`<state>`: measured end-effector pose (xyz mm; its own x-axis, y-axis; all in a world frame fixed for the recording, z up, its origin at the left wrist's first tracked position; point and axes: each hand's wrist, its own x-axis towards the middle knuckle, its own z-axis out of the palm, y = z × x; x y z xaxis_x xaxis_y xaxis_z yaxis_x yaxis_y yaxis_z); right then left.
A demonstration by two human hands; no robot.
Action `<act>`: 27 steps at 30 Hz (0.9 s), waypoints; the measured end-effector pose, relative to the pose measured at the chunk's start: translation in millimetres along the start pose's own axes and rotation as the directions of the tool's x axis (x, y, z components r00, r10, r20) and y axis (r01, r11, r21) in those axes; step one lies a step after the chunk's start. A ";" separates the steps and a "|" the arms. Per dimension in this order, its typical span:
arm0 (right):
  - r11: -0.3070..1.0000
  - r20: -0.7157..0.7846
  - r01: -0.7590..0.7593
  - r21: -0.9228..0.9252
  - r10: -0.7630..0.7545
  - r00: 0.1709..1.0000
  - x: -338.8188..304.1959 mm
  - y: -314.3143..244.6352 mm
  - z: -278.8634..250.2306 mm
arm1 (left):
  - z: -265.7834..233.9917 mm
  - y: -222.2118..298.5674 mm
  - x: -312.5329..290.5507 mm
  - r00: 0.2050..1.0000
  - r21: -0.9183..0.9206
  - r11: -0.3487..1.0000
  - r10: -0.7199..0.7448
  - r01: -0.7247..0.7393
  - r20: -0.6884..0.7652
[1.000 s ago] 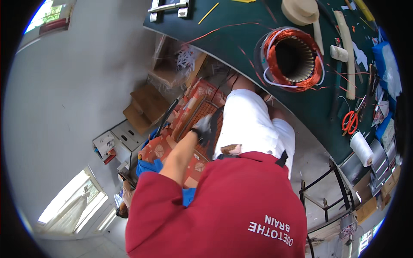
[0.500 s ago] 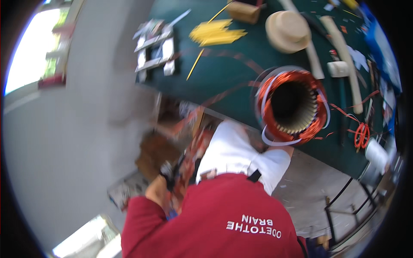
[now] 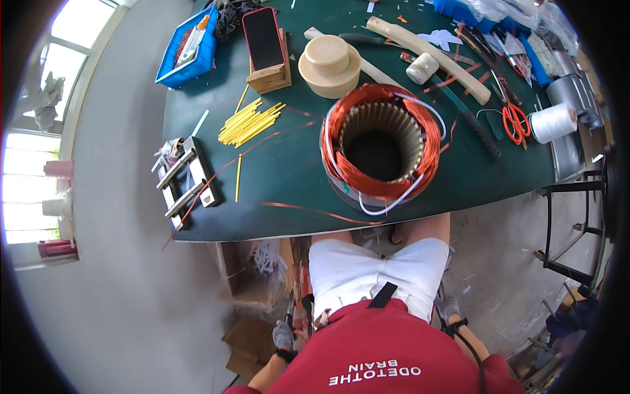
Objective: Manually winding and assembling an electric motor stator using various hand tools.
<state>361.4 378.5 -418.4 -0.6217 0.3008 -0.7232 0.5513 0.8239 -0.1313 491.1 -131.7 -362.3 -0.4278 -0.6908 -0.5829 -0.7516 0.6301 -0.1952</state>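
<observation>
My left hand (image 3: pixel 283 335), in a grey glove, is down beside my left hip, below the bench. Its fingers look closed around a dark part next to the seat, which I cannot make out. Beside my right thigh is my right hand (image 3: pixel 449 307), also gloved; its fingers blend into the floor behind. In front of me on the bench stands a motor stator (image 3: pixel 341 180) wound with copper-red wire, its bore facing up. White sleeved leads (image 3: pixel 401 197) loop around its rim. Loose red wire ends (image 3: pixel 289 207) trail from it over the green bench top (image 3: pixel 289 174).
Left on the bench are yellow sticks (image 3: pixel 246 125), a metal frame (image 3: pixel 190 180), a blue bin (image 3: pixel 203 56) and a phone (image 3: pixel 264 39) on a wooden block. Rightward lie a mallet (image 3: pixel 430 59), red scissors (image 3: pixel 516 125) and white thread (image 3: pixel 554 123). A black metal stand (image 3: pixel 577 190) is at right.
My view has swung, and the blur has gone. My left hand is lower beside the hip, and my right hand has come into view. The stator remains on the bench.
</observation>
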 end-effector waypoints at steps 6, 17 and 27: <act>0.877 -0.108 0.435 -0.207 -0.462 0.880 45.3 81.7 37.9 | 12.5 -11.6 23.0 0.999 -0.294 0.955 -0.047 0.047 0.006; 0.789 -0.415 0.573 -0.223 -0.608 0.676 14.6 -97.7 -186.4 | -262.1 114.6 -1.2 0.631 0.132 0.652 0.757 -0.747 -0.167; 0.163 -0.716 0.942 -0.293 -0.691 -0.103 -84.4 -341.7 -278.6 | -397.9 324.1 13.5 -0.572 0.529 -0.302 0.666 -0.793 -0.479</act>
<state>70.5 205.5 -123.6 -0.7146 -0.2562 0.6509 -0.6590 0.5587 -0.5036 41.9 -77.9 -119.6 -0.4961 0.6453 0.5809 0.8316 0.5455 0.1042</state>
